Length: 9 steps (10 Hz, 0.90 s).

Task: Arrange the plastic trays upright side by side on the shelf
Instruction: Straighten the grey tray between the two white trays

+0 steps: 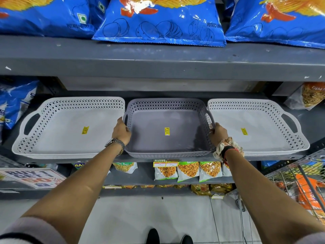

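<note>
Three plastic trays with perforated walls lie flat, side by side, on the grey shelf [158, 160]. The left white tray [58, 131] and the right white tray [260, 127] each show a yellow price sticker and an outer handle cutout. Between them sits the darker grey tray [158, 138], also stickered. My left hand [121, 132] grips the grey tray's left side wall, and my right hand [218, 133] grips its right side wall. Both arms reach forward from below.
Blue potato chip bags [158, 20] fill the shelf above, its grey lip overhanging the trays. Snack packets [188, 170] stand on the shelf below. A wire shopping cart [302, 187] is at the right. A promo sign [33, 177] hangs at the left. My shoes stand on the tiled floor.
</note>
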Available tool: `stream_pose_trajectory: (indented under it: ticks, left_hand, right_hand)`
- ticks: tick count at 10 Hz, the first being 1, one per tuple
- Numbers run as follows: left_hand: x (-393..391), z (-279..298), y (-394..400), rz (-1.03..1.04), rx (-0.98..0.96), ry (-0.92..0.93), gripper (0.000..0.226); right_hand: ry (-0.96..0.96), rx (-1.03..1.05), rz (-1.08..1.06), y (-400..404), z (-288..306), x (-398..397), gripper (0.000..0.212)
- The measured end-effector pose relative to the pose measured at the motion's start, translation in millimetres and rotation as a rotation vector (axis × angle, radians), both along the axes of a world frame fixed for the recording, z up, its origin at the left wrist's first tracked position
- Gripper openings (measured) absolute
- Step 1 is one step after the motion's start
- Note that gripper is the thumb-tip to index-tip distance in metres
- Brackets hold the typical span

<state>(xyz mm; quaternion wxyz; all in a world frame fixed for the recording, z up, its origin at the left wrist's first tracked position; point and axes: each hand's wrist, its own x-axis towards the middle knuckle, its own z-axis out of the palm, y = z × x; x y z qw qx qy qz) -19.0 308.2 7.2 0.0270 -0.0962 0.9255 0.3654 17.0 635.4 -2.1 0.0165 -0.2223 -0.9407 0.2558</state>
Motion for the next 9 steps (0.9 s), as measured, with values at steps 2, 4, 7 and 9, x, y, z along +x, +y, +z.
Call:
stream_pose_trajectory:
  ticks: [2,4,7,9]
  left_hand:
    - [1,0,0,-0.003,0.008,-0.002,0.05]
    - [-1,-3,-1,-0.005,0.009,0.012,0.053]
    - [5,6,0,-0.011,-0.054,0.019,0.068]
    - [49,24,13,-0.102,-0.165,0.346,0.065]
  right_hand:
    - [-0.022,0.017,-0.006,0,1,1,0.026]
    - [-0.021,0.023,-0.014,-1,0,-1,0.027]
    - [0.018,-0.03,-0.047,-5,9,12,0.041]
    - [0.258,0.102,0.086,-1,20,51,0.057]
